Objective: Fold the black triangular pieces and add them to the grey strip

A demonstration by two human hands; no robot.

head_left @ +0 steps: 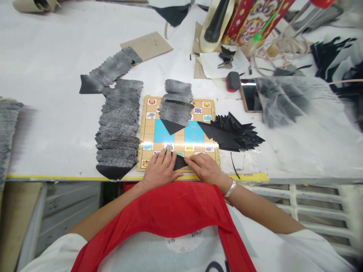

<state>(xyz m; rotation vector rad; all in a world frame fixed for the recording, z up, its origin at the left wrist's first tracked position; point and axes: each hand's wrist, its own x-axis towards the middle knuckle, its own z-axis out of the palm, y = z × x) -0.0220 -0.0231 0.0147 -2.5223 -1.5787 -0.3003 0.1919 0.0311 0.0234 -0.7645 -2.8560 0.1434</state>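
Note:
A small dark black piece [179,163], perhaps leather or fabric, lies on a board printed with animal pictures [147,130] at the table's near edge. My left hand [159,166] rests flat over the piece's left end, fingers stretched forward and thumb out to the side. At its right tip, my right hand [206,169] has its fingers closed against the piece. Farther up the board, an overlapping row of grey-backed pieces [176,105] ends in a black point. A spiky pile of black folded pieces [235,134] overlaps the board's right side.
Left of the board runs a long overlapping stack of grey-backed pieces [119,124], with a shorter strip [110,70] behind. A phone [251,94], a red-and-black small case [233,81], a plastic bag [295,100] and a red box [252,22] stand right and back.

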